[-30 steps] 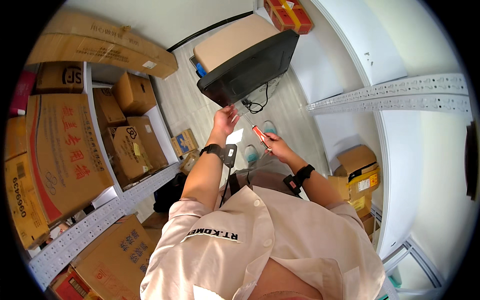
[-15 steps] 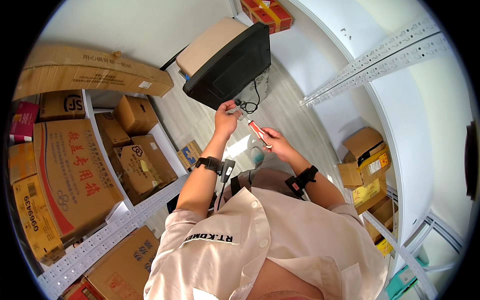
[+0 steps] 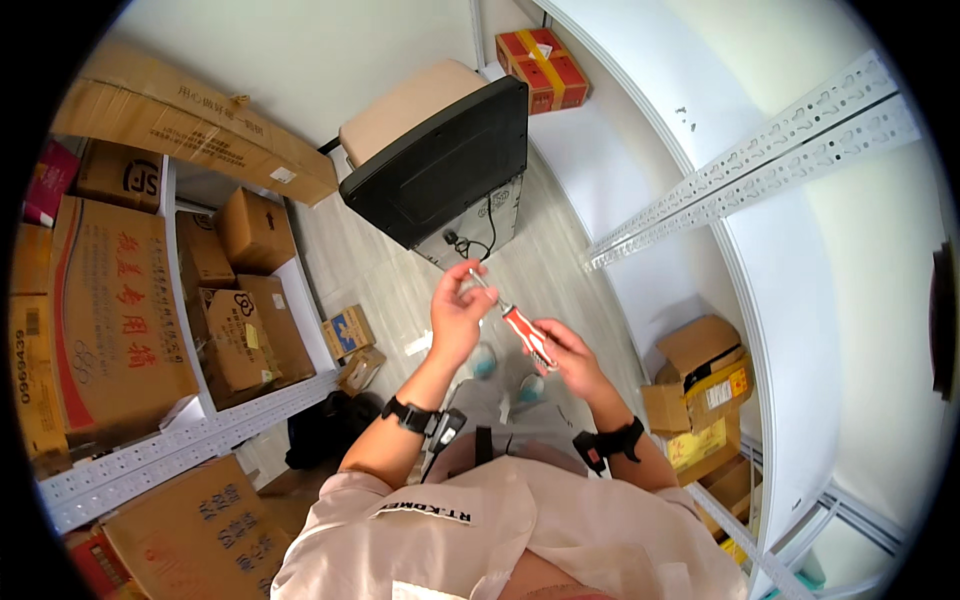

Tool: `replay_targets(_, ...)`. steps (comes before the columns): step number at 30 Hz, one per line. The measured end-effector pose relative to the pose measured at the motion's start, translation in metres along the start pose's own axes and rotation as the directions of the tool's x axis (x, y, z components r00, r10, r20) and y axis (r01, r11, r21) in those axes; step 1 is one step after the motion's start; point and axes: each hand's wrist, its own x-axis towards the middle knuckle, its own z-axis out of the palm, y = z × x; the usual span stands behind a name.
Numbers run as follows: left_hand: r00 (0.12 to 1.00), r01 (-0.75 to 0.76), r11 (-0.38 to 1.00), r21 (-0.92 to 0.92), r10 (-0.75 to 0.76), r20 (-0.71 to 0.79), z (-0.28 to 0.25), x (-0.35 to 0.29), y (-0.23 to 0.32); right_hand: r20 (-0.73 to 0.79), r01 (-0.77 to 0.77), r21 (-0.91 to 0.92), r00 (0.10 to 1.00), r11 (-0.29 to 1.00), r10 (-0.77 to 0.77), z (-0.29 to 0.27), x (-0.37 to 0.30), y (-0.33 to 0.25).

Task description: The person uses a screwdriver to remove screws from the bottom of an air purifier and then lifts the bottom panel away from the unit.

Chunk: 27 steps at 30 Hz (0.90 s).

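Note:
My right hand [image 3: 572, 358] is closed around the red-and-white handle of a screwdriver [image 3: 524, 330]. The metal shaft points up and left, toward my left hand [image 3: 460, 318]. The fingers of that hand pinch around the shaft near its tip; whether a small part is also held there is hidden. Just beyond my hands stands a boxy appliance with a large black panel [image 3: 440, 160] and a beige upper part [image 3: 415, 110]. A black power cable [image 3: 489, 228] hangs looped at its lower side, apart from my fingers.
To the left, shelves [image 3: 180, 290] hold several cardboard boxes, with a long carton [image 3: 200, 125] on top. Small boxes [image 3: 347, 331] lie on the floor beside them. At right are an opened carton [image 3: 700, 385] and a metal upright [image 3: 740, 170]. A red box [image 3: 545, 75] sits at the far end.
Both hands and the screwdriver have come back toward my body, away from the appliance and its cable. My view has shifted, showing more floor and my feet.

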Motion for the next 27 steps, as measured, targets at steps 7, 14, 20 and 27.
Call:
replay_targets(7, 0.980, 0.054, 0.998, -0.033, -0.047, 0.191, -0.010, 0.004, -0.109, -0.011, 0.079, -0.148, 0.997, 0.986, -0.081, -0.057, -0.004, 0.065)
replay_targets(14, 0.981, -0.031, 0.998, 0.062, 0.019, 0.191, -0.050, 0.031, -0.205, 0.000, 0.188, -0.004, 0.982, 0.982, -0.188, -0.111, 0.050, 0.177)
replay_targets(20, 0.981, -0.033, 0.995, 0.090, 0.015, 0.195, -0.070, 0.043, -0.248, -0.046, 0.222, 0.033, 0.974, 0.975, -0.220, -0.135, 0.070, 0.234)
replay_targets(27, 0.983, 0.010, 0.995, 0.102, -0.029, 0.180, -0.066, 0.035, -0.244, -0.115, 0.160, -0.044, 0.980, 0.986, -0.165, -0.127, 0.053, 0.222)
